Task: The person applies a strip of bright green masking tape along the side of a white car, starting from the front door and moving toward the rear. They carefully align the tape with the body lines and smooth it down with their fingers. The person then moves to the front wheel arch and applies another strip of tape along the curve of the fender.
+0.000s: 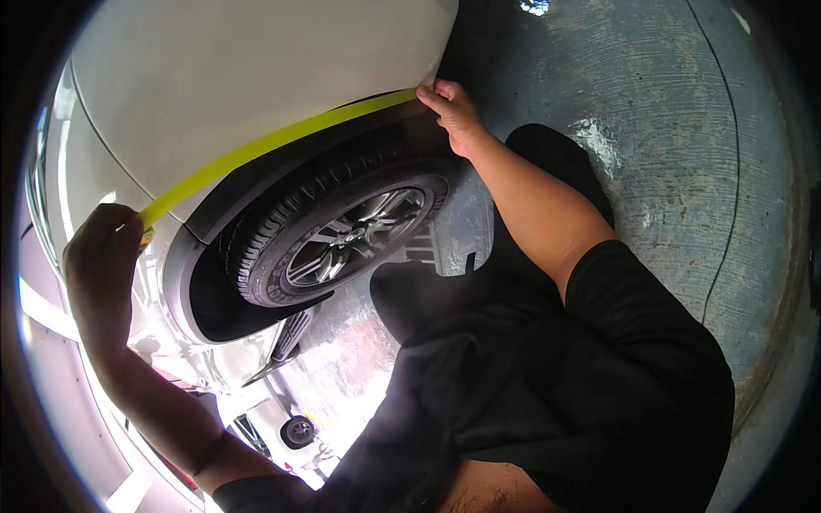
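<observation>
A strip of yellow-green tape stretches between my two hands, along the upper edge of a white car's body panel above the wheel arch. My right hand pinches its far end at the panel's lower corner, thumb on the tape. On the other side, my left hand is closed around the tape's near end. A small yellow piece, apparently the tape roll, shows beside that hand; the fingers hide the rest. Below the strip are the dark wheel-arch trim and the tyre with its alloy wheel.
A side step runs along the car beyond the wheel. My dark-clothed knees are close to the tyre. A worn grey-painted floor with a long dark line or crack lies to the right. Another white vehicle stands in glare.
</observation>
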### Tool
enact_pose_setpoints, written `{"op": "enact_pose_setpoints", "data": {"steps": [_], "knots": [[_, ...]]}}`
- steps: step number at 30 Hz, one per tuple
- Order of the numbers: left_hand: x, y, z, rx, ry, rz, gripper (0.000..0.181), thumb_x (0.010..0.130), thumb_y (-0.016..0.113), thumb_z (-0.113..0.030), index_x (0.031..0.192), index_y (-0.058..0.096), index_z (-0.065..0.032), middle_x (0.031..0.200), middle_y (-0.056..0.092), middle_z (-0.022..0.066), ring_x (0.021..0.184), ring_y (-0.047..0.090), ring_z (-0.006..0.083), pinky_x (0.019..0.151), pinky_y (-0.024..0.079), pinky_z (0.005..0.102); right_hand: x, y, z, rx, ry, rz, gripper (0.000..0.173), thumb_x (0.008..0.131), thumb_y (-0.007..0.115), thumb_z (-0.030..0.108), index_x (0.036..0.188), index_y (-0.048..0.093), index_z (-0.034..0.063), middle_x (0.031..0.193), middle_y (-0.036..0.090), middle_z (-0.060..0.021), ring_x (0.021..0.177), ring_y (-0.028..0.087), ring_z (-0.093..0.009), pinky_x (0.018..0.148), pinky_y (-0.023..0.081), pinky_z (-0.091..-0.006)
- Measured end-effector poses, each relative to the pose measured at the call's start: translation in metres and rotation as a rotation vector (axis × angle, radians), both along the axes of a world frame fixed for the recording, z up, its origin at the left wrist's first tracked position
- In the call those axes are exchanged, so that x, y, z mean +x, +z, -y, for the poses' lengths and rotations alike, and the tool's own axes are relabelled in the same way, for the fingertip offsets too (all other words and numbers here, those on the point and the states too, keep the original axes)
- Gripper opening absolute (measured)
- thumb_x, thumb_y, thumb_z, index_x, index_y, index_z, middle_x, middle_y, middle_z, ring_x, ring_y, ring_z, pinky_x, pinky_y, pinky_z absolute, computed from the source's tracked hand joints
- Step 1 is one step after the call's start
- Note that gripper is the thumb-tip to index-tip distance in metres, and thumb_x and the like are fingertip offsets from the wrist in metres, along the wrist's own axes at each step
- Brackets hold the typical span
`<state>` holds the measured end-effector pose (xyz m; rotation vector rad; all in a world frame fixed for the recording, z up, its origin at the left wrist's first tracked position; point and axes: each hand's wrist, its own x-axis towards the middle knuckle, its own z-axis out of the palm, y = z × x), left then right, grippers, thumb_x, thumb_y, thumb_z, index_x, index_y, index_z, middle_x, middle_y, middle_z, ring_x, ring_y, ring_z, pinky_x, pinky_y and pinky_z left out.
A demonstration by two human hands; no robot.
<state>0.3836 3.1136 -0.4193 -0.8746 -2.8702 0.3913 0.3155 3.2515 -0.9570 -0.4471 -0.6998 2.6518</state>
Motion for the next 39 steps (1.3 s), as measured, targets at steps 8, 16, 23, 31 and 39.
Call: {"op": "enact_pose_setpoints", "data": {"steps": [8, 16, 23, 31, 39], "knots": [[0.048, -0.004, -0.051, -0.258, -0.426, -0.101, 0.007, 0.098, 0.066, -0.001, 0.1, 0.069, 0.0045, 0.096, 0.07, 0.0167, 0.086, 0.07, 0.0289, 0.081, 0.058, 0.037, 0.003, 0.004, -0.006, 0.031, -0.027, -0.068, 0.054, 0.089, 0.088, 0.045, 0.121, 0.074, 0.0043, 0.119, 0.072, -0.005, 0.129, 0.056, -0.018, 0.126, 0.024, -0.0456], [-0.027, 0.022, -0.027, -0.214, -0.279, -0.033, 0.011, 0.102, 0.064, -0.006, 0.107, 0.071, 0.0013, 0.108, 0.072, 0.0142, 0.095, 0.076, 0.0229, 0.088, 0.062, 0.0342, -0.006, -0.009, 0.001, 0.086, 0.052, -0.063, 0.065, 0.088, 0.081, 0.064, 0.134, 0.07, 0.0188, 0.147, 0.064, -0.0063, 0.152, 0.039, -0.03, 0.12, 0.01, -0.0722], [-0.025, 0.006, -0.02, -0.072, 0.079, -0.095, 0.022, 0.105, 0.061, -0.016, 0.112, 0.073, 0.0023, 0.107, 0.076, 0.0156, 0.096, 0.079, 0.0264, 0.09, 0.064, 0.0368, -0.003, 0.008, 0.002, 0.046, -0.071, -0.102, 0.063, 0.087, 0.09, 0.042, 0.127, 0.068, -0.0018, 0.12, 0.071, -0.0101, 0.123, 0.059, -0.018, 0.122, 0.032, -0.0414], [-0.01, -0.002, -0.006, -0.05, 0.126, -0.095, 0.02, 0.1, 0.063, -0.013, 0.105, 0.073, 0.0042, 0.096, 0.076, 0.0153, 0.088, 0.079, 0.0239, 0.083, 0.062, 0.0355, -0.002, 0.016, -0.002, 0.044, -0.071, -0.1, 0.059, 0.088, 0.089, 0.04, 0.126, 0.07, -0.0016, 0.12, 0.073, -0.0096, 0.12, 0.062, -0.017, 0.121, 0.033, -0.041], [0.003, -0.012, 0.013, -0.131, 0.106, -0.097, 0.013, 0.099, 0.067, -0.01, 0.097, 0.073, 0.0016, 0.083, 0.072, 0.0133, 0.069, 0.068, 0.021, 0.067, 0.053, 0.0355, 0.003, 0.024, -0.001, 0.043, -0.04, -0.076, 0.057, 0.089, 0.088, 0.039, 0.126, 0.071, -0.0004, 0.12, 0.074, -0.0097, 0.122, 0.062, -0.017, 0.122, 0.032, -0.0418]]}}
